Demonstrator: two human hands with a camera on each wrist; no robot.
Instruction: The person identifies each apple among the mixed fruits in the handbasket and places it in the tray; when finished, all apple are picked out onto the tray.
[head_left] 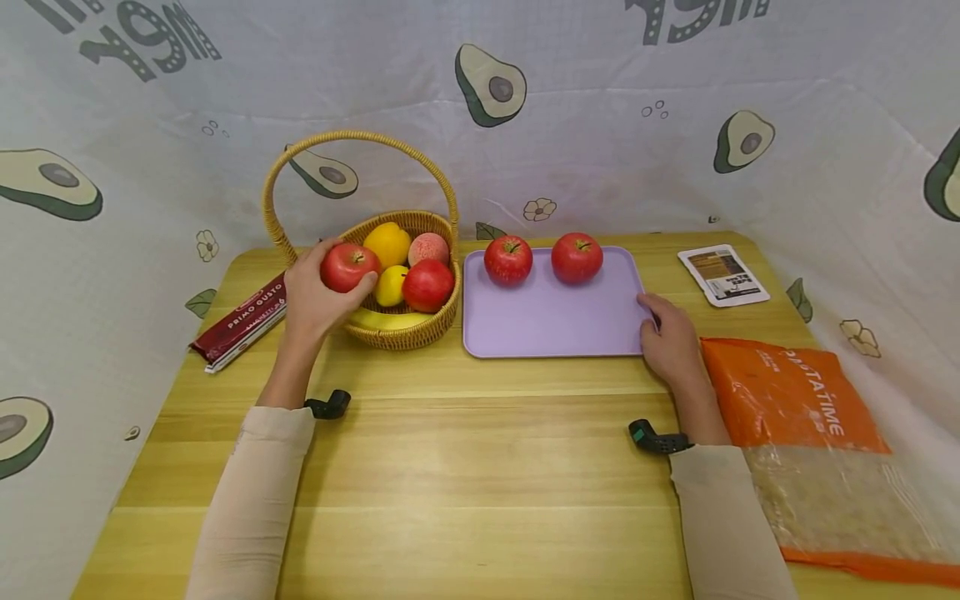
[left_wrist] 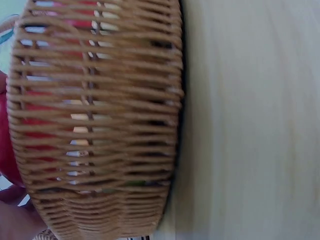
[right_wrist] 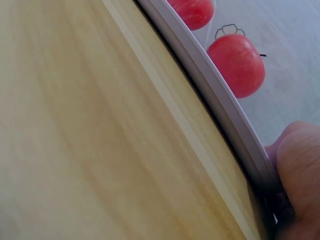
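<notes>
Gripping red apple (head_left: 350, 267) in left grip (head_left: 307, 293) at 9 o'clock of wicker basket (head_left: 397, 337) | pinching lilac tray (head_left: 553, 321) at 4 o'clock with right grip (head_left: 672, 343) | likely partway: two apples (head_left: 507, 261) on tray at 11 and 1, third not set down

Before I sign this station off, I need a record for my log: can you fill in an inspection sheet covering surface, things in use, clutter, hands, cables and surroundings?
Surface: wooden table, light and grained.
Things in use: wicker basket holding assorted fruit; purple tray bearing two red apples; a third apple in hand.
Clutter: dark red packet at left; white packet at back right; orange bag at right.
Hands: left hand grips the third apple at the basket's left side; right hand holds the tray's right edge.
Cables: nothing seen.
Surroundings: white avocado-print cloth behind and at both sides.
</notes>
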